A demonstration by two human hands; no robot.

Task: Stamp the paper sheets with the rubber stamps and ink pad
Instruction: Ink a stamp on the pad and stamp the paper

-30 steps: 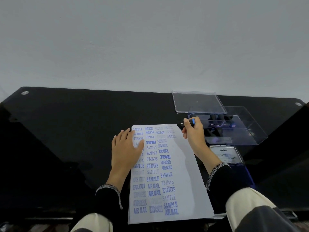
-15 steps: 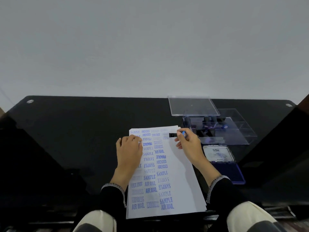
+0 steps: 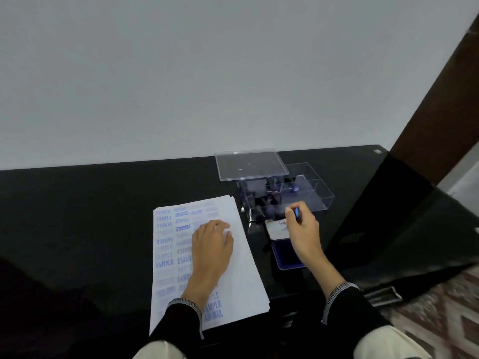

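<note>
A blue-topped stamp (image 3: 297, 213) is pinched in the right hand (image 3: 303, 229), right of centre frame, above the open ink pad (image 3: 285, 255) and just before the clear stamp box (image 3: 305, 200). The paper sheets (image 3: 241, 268), lower centre, are pressed flat by the left hand (image 3: 211, 244).

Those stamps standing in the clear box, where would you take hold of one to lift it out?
Probably by the rounded knob handle on top, pinched from above. The stamps seem to stand handle-up in the open clear box, whose walls block any sideways approach. They are blurred, so the exact poses are unclear.
</note>
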